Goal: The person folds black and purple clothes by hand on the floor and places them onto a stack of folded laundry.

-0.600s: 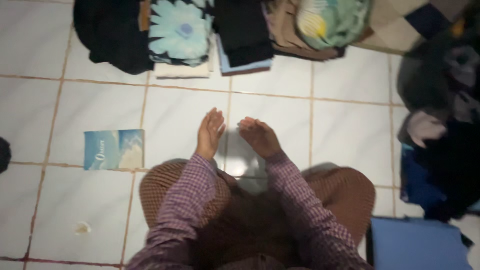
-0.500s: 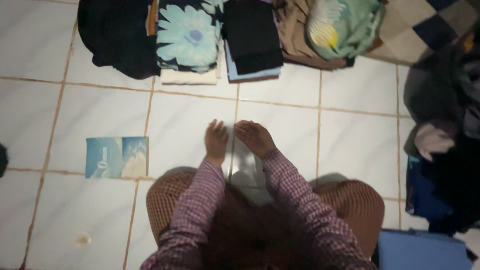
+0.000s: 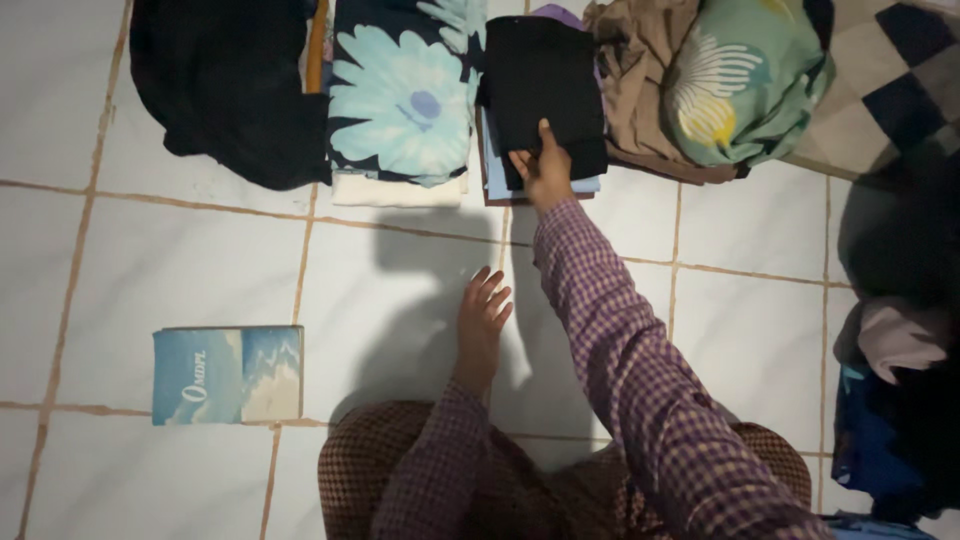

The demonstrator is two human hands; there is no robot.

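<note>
While the person is sitting on the white tiled floor (image 3: 180, 250) in dim light, the right hand (image 3: 545, 172) is reaching forward to a folded black garment (image 3: 543, 85), its thumb lying over the near edge of the cloth and its fingers tucked at that edge, so the grip is closing on the garment; the garment is lying on top of a small stack, with a pale blue folded piece (image 3: 494, 175) showing beneath it. The left hand (image 3: 482, 318) is resting open and flat on the floor, fingers spread, holding nothing, just in front of the checked brown trousers (image 3: 370, 450); both arms are wearing a purple checked sleeve (image 3: 610, 330).

The black garment is sitting in a row of folded clothes at the far edge of the view: to its left, a dark cloth printed with a large light blue flower (image 3: 400, 100) is lying over a cream folded piece (image 3: 398, 190), and beyond that a black heap (image 3: 225, 80) is spreading on the tiles; to its right, a brown cloth (image 3: 635, 70) is lying beside a green bundle with a white and yellow flower print (image 3: 745, 75); a checked mat (image 3: 890, 70) is showing in the far right corner.

A small blue booklet with a cloud picture (image 3: 228, 374) is lying on the floor well to the left of the left hand; a loose pile of dark clothes (image 3: 900, 370) is sitting at the right edge.
</note>
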